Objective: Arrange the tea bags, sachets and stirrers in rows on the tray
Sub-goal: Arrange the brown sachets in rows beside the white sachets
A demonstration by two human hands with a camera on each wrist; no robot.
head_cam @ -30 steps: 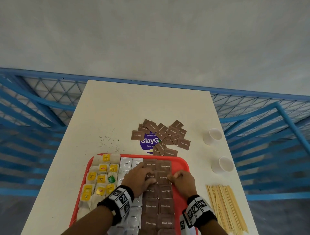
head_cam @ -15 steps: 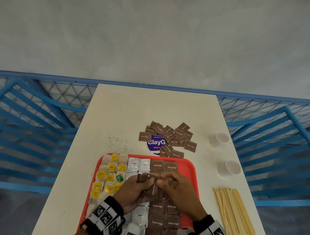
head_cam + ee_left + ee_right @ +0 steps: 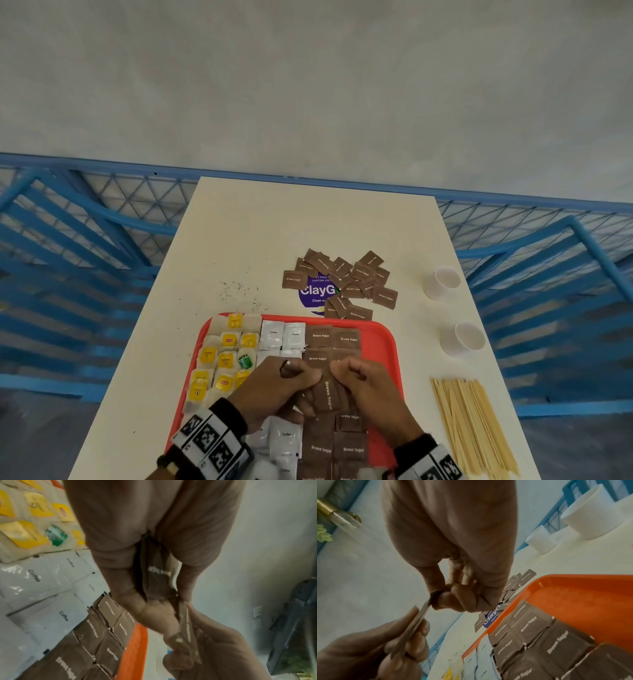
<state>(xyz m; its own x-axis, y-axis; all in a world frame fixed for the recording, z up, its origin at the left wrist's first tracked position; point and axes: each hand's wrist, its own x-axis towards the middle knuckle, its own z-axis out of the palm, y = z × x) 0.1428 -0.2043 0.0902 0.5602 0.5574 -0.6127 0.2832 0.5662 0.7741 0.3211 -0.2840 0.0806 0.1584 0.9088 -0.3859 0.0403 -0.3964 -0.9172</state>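
Note:
A red tray (image 3: 385, 342) holds rows of yellow-tagged tea bags (image 3: 226, 359) at the left, white coffee sachets (image 3: 282, 335) in the middle and brown sugar sachets (image 3: 334, 337) at the right. My left hand (image 3: 301, 377) and right hand (image 3: 346, 373) meet above the tray's middle, and between them they grip a small stack of brown sugar sachets (image 3: 327, 394). In the left wrist view the left hand's fingers (image 3: 120, 588) curl round a brown sachet (image 3: 157, 577). In the right wrist view the right hand (image 3: 440, 596) pinches the stack's edge (image 3: 423, 611). Wooden stirrers (image 3: 472, 428) lie right of the tray.
A loose pile of brown sugar sachets (image 3: 342, 281) lies on a purple sticker (image 3: 317, 291) beyond the tray. Two white paper cups (image 3: 443, 282) (image 3: 464, 337) stand near the table's right edge. Dark crumbs (image 3: 239, 291) dot the cream table (image 3: 274, 222). Blue railings surround it.
Both hands have come up off the brown sachet rows that they pressed on. They now hold a few brown sachets together above the tray.

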